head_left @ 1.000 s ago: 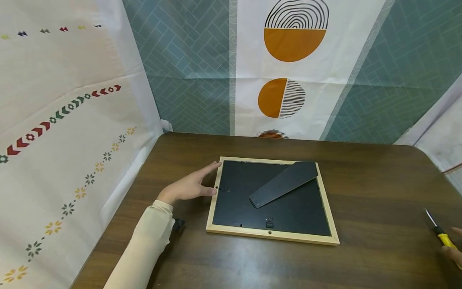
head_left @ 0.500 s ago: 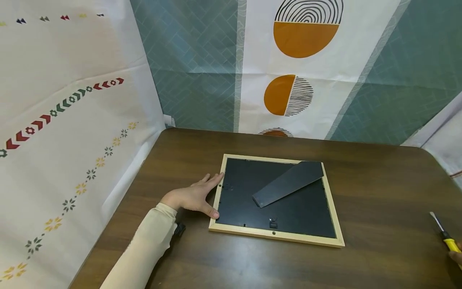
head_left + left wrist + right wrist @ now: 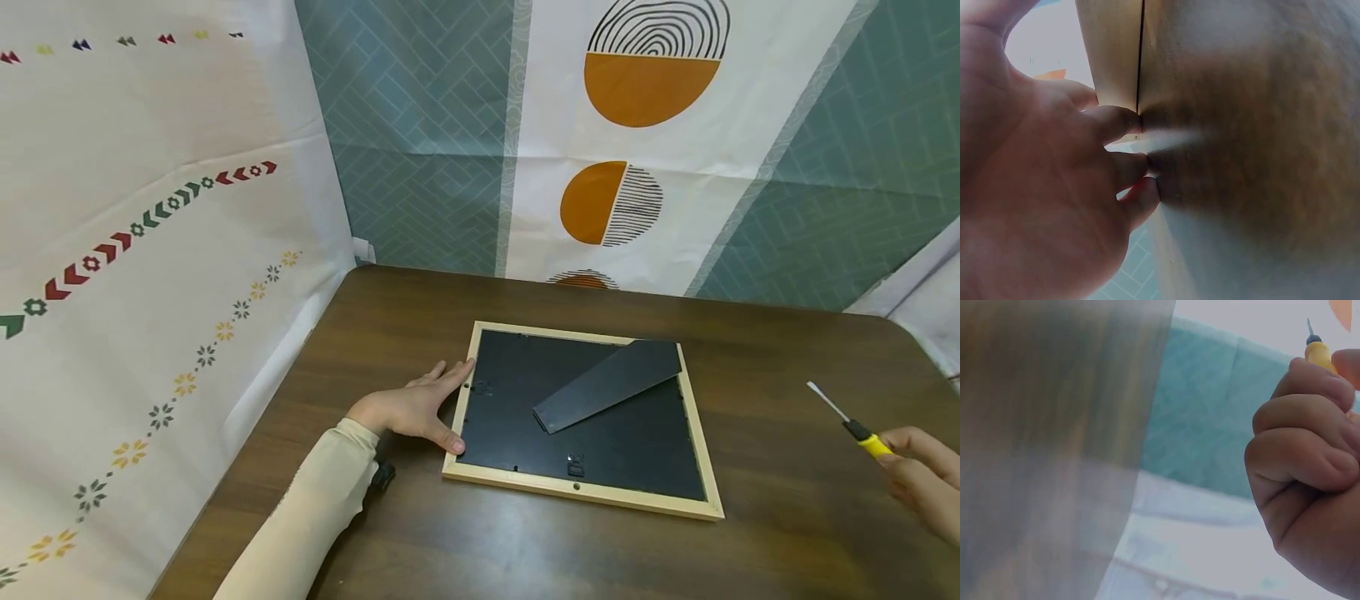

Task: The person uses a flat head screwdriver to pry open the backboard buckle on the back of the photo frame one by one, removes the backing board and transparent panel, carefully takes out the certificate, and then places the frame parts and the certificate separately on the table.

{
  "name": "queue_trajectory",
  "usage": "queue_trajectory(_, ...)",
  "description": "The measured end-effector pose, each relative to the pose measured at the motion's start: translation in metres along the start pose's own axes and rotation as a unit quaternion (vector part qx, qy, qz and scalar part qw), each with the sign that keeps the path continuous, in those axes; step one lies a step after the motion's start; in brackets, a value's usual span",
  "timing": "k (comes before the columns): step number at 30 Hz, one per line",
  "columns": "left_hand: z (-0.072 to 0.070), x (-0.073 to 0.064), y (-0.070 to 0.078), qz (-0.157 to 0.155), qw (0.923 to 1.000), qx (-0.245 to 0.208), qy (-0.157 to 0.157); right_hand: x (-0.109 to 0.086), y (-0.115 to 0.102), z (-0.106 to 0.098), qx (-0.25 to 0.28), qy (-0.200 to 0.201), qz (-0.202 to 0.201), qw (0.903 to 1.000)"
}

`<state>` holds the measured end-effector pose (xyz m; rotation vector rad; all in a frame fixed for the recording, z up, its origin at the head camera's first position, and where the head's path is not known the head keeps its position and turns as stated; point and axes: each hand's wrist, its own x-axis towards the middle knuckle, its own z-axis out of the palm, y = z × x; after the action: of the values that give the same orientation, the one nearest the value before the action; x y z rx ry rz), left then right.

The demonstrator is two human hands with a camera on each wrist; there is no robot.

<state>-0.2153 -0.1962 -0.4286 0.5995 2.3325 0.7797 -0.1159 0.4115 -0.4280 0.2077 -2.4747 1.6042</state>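
Observation:
A picture frame (image 3: 585, 492) with a pale wood rim lies face down on the table, its black backing (image 3: 502, 417) upward. Folded across that backing is a black easel stand (image 3: 611, 385). My left hand (image 3: 416, 412) is spread at the frame's left side, thumb and fingers touching the rim. In the left wrist view, the left fingers (image 3: 1125, 122) meet the frame's edge down by the tabletop. Off to the right, my right hand (image 3: 926, 479) grips a screwdriver (image 3: 873, 444) by its yellow handle, blade pointing up and left. The right wrist view shows its fingers curled round the handle.
The brown wooden table (image 3: 600, 558) extends around the frame. A patterned white cloth (image 3: 165, 275) hangs along the left side, and a teal and white curtain (image 3: 435, 192) along the back. A small dark object (image 3: 381, 477) shows beside the left wrist.
The right hand has come into view from the right edge, carrying the screwdriver leftward and up. The left hand has slid toward me along the rim, its thumb now near the frame's lower left corner.

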Motion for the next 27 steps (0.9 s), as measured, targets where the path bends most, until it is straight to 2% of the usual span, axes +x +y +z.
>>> queue_trajectory(3,0.002,0.0,0.0,-0.003,1.0,0.0,0.0,0.005,-0.019,0.011,-0.118,-0.049,0.006,0.9918)
queue_trajectory(7,0.002,0.0,-0.002,-0.003,1.0,-0.001,0.0,0.012,-0.033,0.029,-0.179,-0.091,0.016,0.9796)
queue_trajectory(20,0.0,-0.003,-0.007,0.004,1.0,-0.005,0.001,0.052,-0.083,0.101,-0.2,-0.153,-0.034,0.9672)
queue_trajectory(27,0.0,0.0,-0.003,0.003,1.0,0.0,0.001,0.066,-0.099,0.124,-0.205,-0.184,-0.05,0.96)
